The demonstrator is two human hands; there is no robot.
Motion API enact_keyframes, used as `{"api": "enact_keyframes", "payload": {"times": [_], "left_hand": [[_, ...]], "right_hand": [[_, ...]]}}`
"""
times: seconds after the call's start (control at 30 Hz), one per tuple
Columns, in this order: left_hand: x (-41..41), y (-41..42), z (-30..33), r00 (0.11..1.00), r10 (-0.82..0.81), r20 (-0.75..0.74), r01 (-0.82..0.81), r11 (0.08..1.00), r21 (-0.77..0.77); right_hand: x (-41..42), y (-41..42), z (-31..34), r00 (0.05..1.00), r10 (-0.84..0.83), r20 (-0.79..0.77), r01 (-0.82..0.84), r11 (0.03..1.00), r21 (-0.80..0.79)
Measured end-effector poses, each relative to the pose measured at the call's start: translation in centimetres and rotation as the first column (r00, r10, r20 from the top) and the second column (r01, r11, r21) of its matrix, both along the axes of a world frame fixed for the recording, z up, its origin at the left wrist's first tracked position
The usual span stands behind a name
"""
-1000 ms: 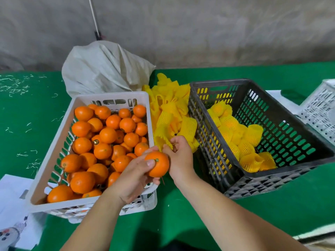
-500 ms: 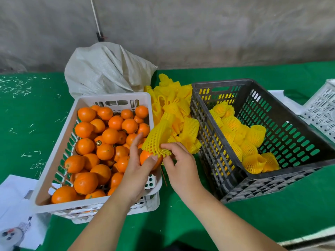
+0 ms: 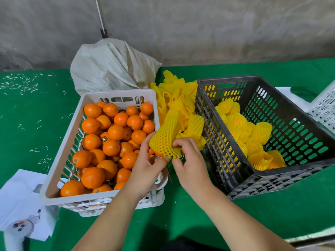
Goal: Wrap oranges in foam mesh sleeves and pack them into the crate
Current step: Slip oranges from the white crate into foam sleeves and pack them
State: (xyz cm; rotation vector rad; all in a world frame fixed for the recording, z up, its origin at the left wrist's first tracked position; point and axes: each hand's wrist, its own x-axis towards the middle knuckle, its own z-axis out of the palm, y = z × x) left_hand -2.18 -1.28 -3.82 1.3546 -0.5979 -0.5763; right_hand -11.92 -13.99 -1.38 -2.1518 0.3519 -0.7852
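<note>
- Across the green table (image 3: 272, 214), from nine o'clock to three o'clock, sat the white basket (image 3: 61, 160), the loose heap of sleeves (image 3: 181, 98) and the black crate (image 3: 226, 178), a line that looked arranged so fruit could pass from left to right through the hands.
- At three o'clock the black crate held about a dozen wrapped oranges (image 3: 253, 134), piled on its near-left floor, so packing seemed well short of finished.
- At nine o'clock the white basket was heaped with bare oranges (image 3: 116, 132), close to the left hand (image 3: 145, 171).
- At twelve o'clock the sleeves lay wedged between the two containers, near the right hand (image 3: 192, 165).
- At centre, above the basket's near-right corner, the orange in hand (image 3: 163, 144) sat inside a foam mesh sleeve (image 3: 166, 136); the left hand cupped and steadied it from below, fingers curled round it, while the right hand pinched the sleeve's lower edge, apparently to draw it down over the fruit.
</note>
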Motion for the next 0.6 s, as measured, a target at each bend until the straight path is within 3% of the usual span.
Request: {"api": "enact_keyframes", "payload": {"times": [0.3, 0.4, 0.47, 0.6], "left_hand": [[-0.4, -0.6, 0.1, 0.988, 0.151, 0.016, -0.151, 0.988, -0.013], [-0.1, -0.7, 0.1, 0.970, 0.232, -0.066, -0.233, 0.972, -0.013], [-0.1, -0.7, 0.1, 0.975, 0.202, -0.097, -0.201, 0.979, 0.019], [-0.2, 0.1, 0.0, 0.999, 0.038, -0.014, -0.037, 0.998, 0.051]], "right_hand": [[-0.6, 0.3, 0.2, 0.987, -0.055, 0.149, 0.077, 0.986, -0.147], [-0.8, 1.3, -0.3, 0.990, 0.040, 0.137, -0.014, 0.982, -0.189], [-0.7, 1.8, -0.5, 0.995, 0.044, 0.085, -0.035, 0.994, -0.106], [-0.4, 1.2, -0.1, 0.997, -0.004, 0.079, 0.002, 1.000, 0.014]]}}
